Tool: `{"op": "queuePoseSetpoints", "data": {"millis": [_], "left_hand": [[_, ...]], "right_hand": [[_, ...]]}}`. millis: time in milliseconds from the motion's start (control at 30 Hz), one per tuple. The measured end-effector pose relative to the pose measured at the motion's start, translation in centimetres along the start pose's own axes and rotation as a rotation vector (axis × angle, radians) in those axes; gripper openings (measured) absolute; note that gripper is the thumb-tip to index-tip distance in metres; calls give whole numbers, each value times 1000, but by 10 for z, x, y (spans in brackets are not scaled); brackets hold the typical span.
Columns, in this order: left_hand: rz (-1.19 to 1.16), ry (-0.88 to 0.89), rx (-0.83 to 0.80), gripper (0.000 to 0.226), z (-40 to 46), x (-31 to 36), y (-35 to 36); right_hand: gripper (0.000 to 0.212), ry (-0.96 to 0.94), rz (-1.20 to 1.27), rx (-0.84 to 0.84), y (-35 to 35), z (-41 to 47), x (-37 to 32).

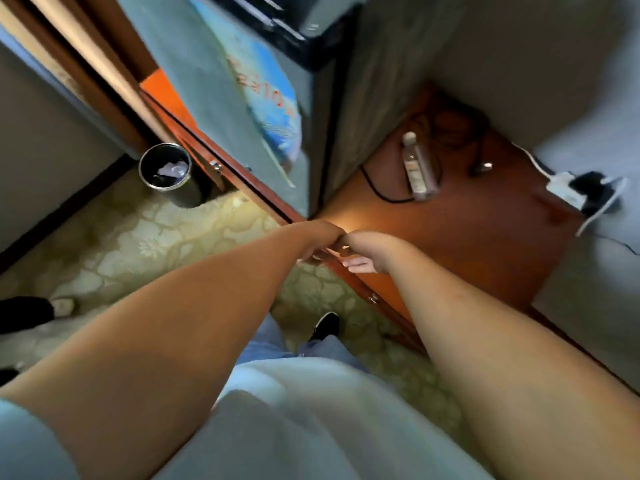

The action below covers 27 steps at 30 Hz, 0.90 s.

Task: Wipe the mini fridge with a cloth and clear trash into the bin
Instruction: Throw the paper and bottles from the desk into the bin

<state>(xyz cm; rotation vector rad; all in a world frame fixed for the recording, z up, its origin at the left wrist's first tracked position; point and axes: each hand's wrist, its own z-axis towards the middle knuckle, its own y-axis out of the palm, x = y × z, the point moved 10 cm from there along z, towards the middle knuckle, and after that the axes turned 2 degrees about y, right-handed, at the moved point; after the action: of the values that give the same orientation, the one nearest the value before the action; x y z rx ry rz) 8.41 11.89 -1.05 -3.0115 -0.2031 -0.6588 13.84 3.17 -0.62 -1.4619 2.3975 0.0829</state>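
Left grip: our left hand is in the middle of the frame, at the front edge of the tabletop. The fingers curl under, but the picture is blurry and we cannot tell if they hold anything.
Right grip: our right hand is just beside the left one, and the knuckles seem to touch. Its fingers curl down too. A pale bit shows under it. We cannot tell if this hand holds something.
Cloth: we cannot pick out a cloth for sure.
Mini fridge: the gray mini fridge stands on the tabletop in the upper middle of the frame. It has a blue sticker on its front.
Bin: the round dark bin sits on the floor at the left, near the fridge. Some pale trash lies inside it.
Tabletop: a bottle lies on its side at the upper right, well apart from our hands. Black cables curl near it. A white power strip sits at the far right edge.
Below: our shoe stands on the flowery floor.
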Motion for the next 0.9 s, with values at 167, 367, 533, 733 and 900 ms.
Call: {"op": "queuePoseSetpoints", "data": {"millis": [167,367,533,733,900], "left_hand": [[-21,48,-19,19,21,49,49],[-87,102,21,38,42,102,82],[-165,111,63,35,68,137,89],[-171,120,127,11,103,169,87],[-150,102,146,24,135,180,87]], "right_hand": [[32,-23,175,154,-82,4,27],[24,-91,341,321,-164,9,34],[39,-149,394,357,-198,24,17],[45,-288,305,502,-236,57,-13],[79,-288,183,510,-248,91,-28]]}}
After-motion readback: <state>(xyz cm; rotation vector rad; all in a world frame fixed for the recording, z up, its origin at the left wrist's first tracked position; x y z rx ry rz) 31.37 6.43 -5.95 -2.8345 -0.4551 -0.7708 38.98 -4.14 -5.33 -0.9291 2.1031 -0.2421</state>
